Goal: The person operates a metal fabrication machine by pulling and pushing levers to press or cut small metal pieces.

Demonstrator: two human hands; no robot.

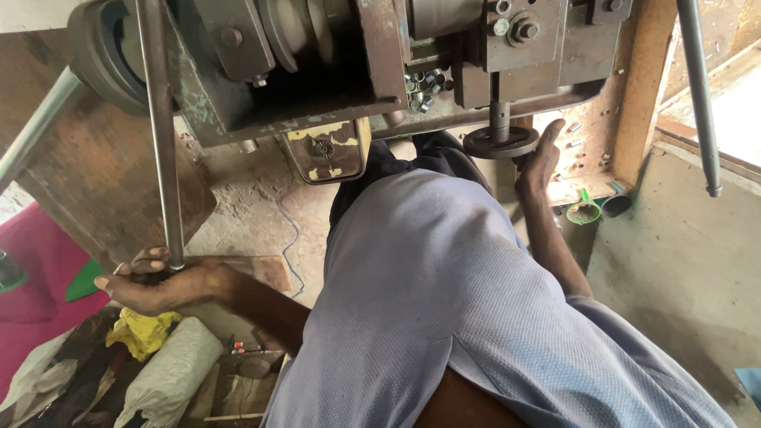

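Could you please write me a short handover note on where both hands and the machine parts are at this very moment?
Left hand: closed around the lower end of a long steel rod that runs up past the machine.
Right hand: resting on the small round handwheel under the machine head; how firmly it grips cannot be told.
Small metal nuts lie in the machine's opening.
A green funnel sits on the floor to the right.
Done and left: the picture shows no finished piece, so progress cannot be told.
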